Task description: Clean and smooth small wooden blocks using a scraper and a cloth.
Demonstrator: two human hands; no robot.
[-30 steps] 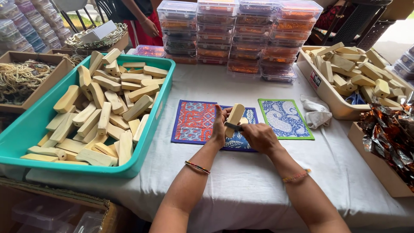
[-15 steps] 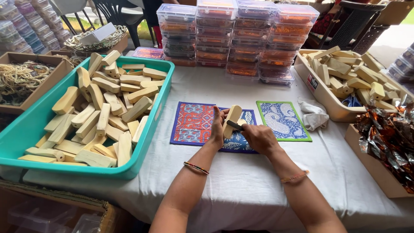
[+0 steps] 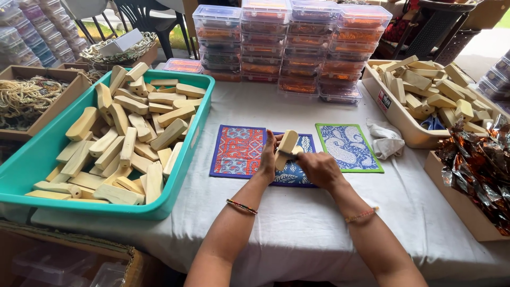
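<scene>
Wooden block (image 3: 287, 148) held upright over blue mat (image 3: 292, 172); left hand (image 3: 267, 159) and right hand (image 3: 317, 169) fingers clamped on it.

My right hand (image 3: 317, 169) hides whatever small thing its fingers (image 3: 300, 155) press against the wooden block (image 3: 286, 149); the middle blue mat (image 3: 297, 172) lies mostly covered, and my elbows run off the bottom edge.

You have one view only, from the camera on your head, looking forward and steeply down over the white-clothed surface (image 3: 297, 223). It sits close: your forearms enter from the bottom edge and your left hand (image 3: 267, 159) and right hand (image 3: 317, 169) meet near the middle of the frame. The far edge of the surface and the stacked clear boxes (image 3: 289, 45) run along the top.
</scene>
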